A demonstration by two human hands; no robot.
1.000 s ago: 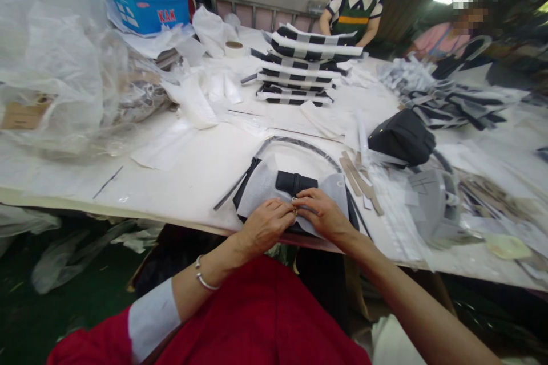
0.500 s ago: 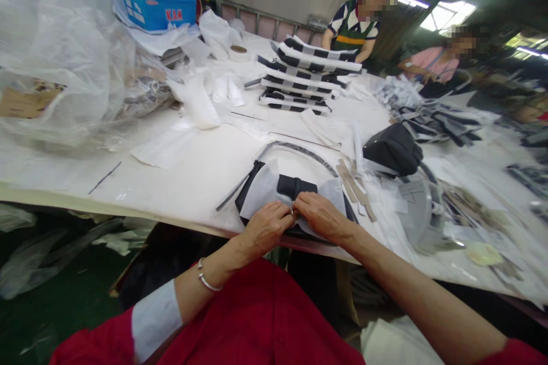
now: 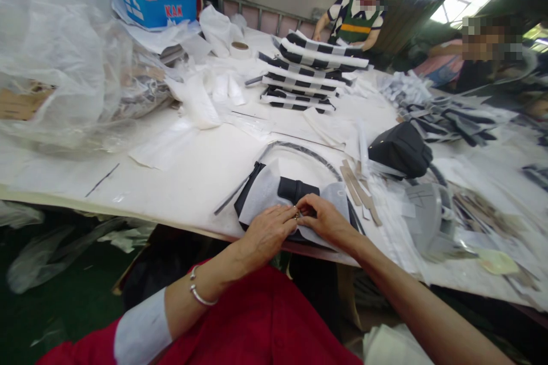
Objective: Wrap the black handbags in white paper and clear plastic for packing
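A black handbag [image 3: 289, 187] lies near the table's front edge, partly wrapped in pale protective sheet [image 3: 261, 197]. Its dark strap [image 3: 306, 151], looking wrapped, arches over the tabletop behind it. My left hand [image 3: 270, 228] rests on the bag's front, fingers together and tips at a small shiny metal fitting [image 3: 295, 213]; its thumb is hidden. From the other side my right hand [image 3: 320, 218] pinches at that same fitting with thumb and forefinger. The fingers cover most of the fitting, so its exact shape does not show.
Several wrapped black bags [image 3: 314, 77] are stacked at the back. Another black bag [image 3: 400, 148] stands to the right, near brown strips [image 3: 359, 191]. Clear plastic [image 3: 85, 68] and a blue box [image 3: 154, 3] occupy the left. A co-worker [image 3: 357, 17] stands across the table.
My left hand has flattened and spread farther over the bag's front. My right thumb and forefinger have parted slightly around the fitting. The bag has barely moved; the co-worker on the right has shifted.
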